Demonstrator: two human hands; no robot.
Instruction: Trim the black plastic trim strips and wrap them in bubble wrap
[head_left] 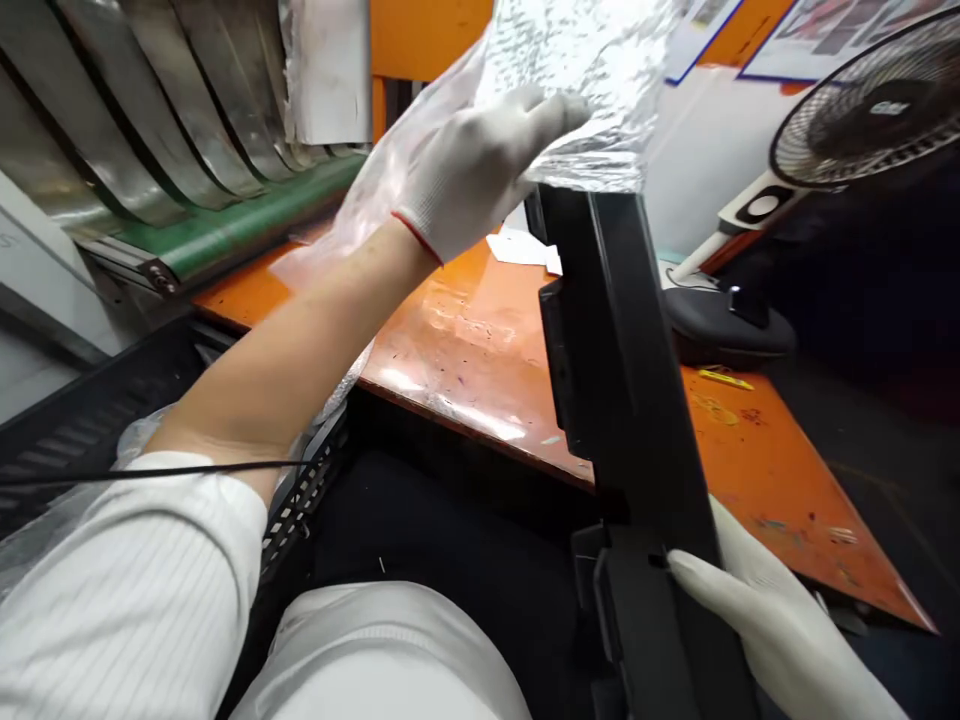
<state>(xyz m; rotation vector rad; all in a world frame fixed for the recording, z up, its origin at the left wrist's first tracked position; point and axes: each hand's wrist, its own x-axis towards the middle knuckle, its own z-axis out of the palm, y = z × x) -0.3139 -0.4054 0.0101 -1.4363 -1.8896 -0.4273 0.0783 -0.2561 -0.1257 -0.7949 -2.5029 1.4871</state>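
A long black plastic part (630, 350) slants from the upper middle down to the lower right. Crinkled silvery wrapping (577, 90) covers its upper end. My left hand (487, 160), in a white glove with a red cuff edge, is closed on that wrapping, its fingers bent over the near face. My right hand (765, 600), also gloved, grips the lower part of the black piece from the right side, thumb on top near a small slot. Thin translucent film (390, 170) hangs behind my left wrist.
An orange table (465, 340) lies beneath, with white paper pieces (521, 248) and a yellow cutter (725, 379) on it. A fan (885, 110) stands at right. Left are a green conveyor (240, 215) and a black crate (97, 400) holding plastic wrap.
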